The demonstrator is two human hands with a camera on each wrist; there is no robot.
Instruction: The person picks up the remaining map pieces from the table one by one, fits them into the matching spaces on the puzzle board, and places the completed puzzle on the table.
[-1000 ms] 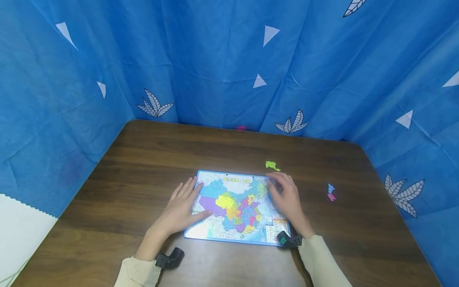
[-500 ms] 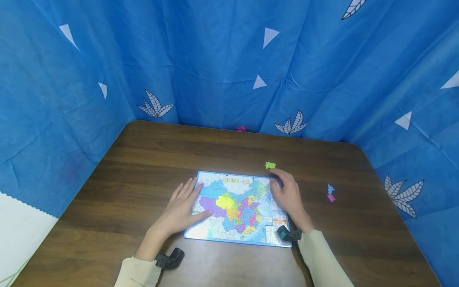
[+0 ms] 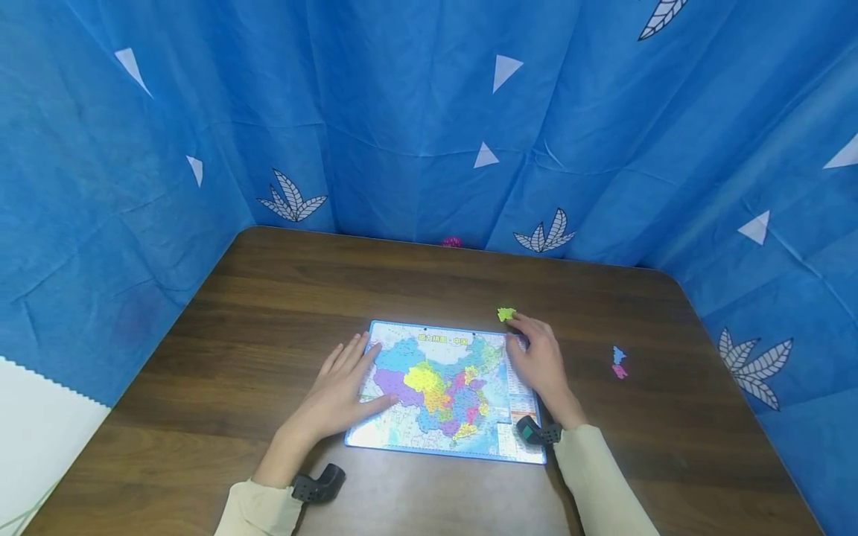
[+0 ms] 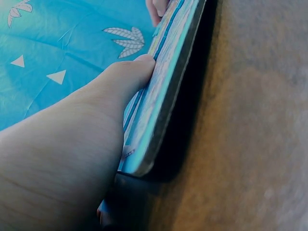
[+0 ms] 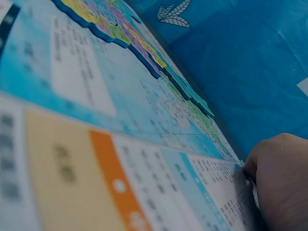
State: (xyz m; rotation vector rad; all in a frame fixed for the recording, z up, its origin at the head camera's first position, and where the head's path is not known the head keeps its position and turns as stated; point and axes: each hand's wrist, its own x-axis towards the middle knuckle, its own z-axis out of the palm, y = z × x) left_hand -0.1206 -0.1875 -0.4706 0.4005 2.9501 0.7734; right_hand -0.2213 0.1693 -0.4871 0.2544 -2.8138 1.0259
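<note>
My left hand lies on the left side of a map puzzle board, fingers spread and thumb reaching over the map. In the left wrist view the thumb rests on the board's surface. The blue-edged board carries coloured province pieces; its upper right part shows only the printed pale green map. My right hand is over the board's top right corner, its fingertips on a yellow-green puzzle piece just beyond the top edge. They cover part of that piece, and the thumb stays apart from it, nearer the board.
A blue puzzle piece and a pink puzzle piece lie together on the wooden table to the right. Blue curtains hang behind and beside the table.
The right hand's fingers have reached out over the yellow-green piece, covering part of it. That piece has shifted slightly toward the board. The left hand stays in place.
</note>
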